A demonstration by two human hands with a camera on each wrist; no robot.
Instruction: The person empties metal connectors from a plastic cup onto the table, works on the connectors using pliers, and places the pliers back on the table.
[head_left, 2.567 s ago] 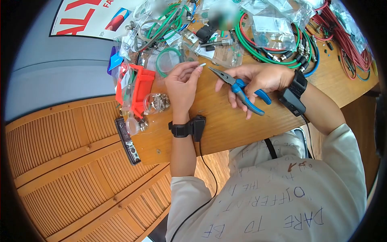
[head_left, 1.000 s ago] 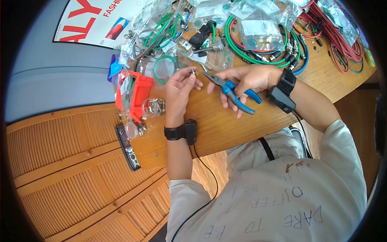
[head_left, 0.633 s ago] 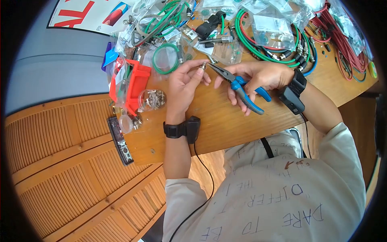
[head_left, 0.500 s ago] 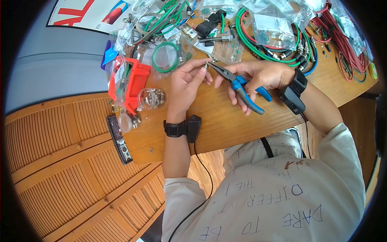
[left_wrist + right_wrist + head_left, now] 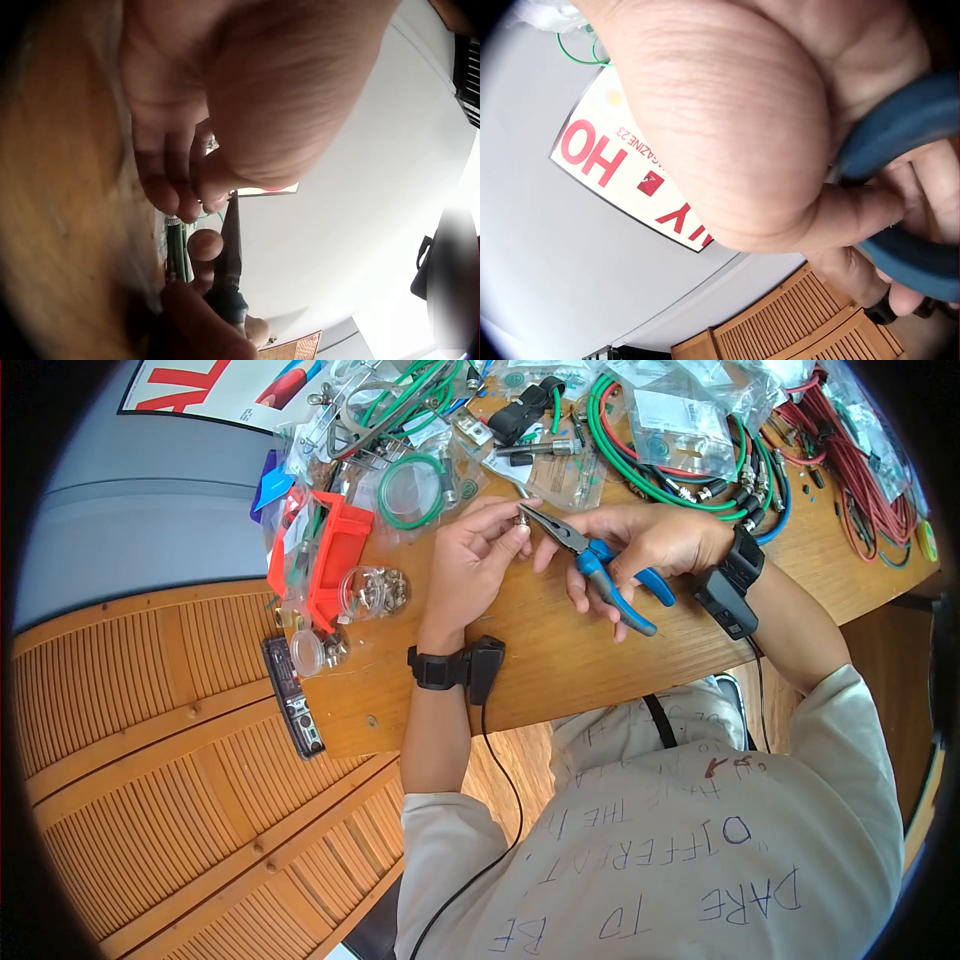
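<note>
In the head view the left hand [image 5: 472, 565] pinches a small metal connector [image 5: 522, 520] between thumb and fingertips. The right hand [image 5: 650, 550] grips long-nose pliers with blue handles [image 5: 597, 568], and their dark tip lies at the connector's top end. Whether the tip touches it, I cannot tell. In the left wrist view the left hand's fingers [image 5: 169, 196] mostly hide the connector, with the pliers' dark jaws beside them. Close up in the right wrist view, the blue handles [image 5: 900, 120] pass through the right hand [image 5: 727, 127].
Beyond the hands lie coiled green cables [image 5: 640, 475], plastic bags [image 5: 680, 430] and a bundle of red cables [image 5: 850, 470]. A red bin [image 5: 342, 555], an open jar of metal parts [image 5: 375, 592] and a round lid [image 5: 307, 652] stand near the table's left edge.
Since about a second ago, the connector in the left hand has come up to the pliers' tip. Both hands keep their holds, and the head view has shifted a little.
</note>
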